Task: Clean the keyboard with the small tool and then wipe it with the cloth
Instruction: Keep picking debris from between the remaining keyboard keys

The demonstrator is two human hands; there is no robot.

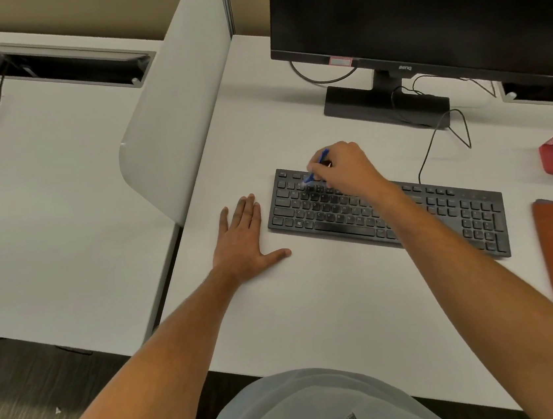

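Currently small tool (315, 170) pinched by right hand (346, 167), tip at keyboard (385, 212) upper-left keys; long axis extends rightward. Left hand (244, 237) laid flat on table (314, 308), holding nothing, beside keyboard.

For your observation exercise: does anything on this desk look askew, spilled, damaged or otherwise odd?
Only one thing: the black keyboard lies askew, slanted against the white desk's front edge rather than parallel to it. Nothing looks spilled or broken. The right hand holds the small blue tool over its upper-left keys.
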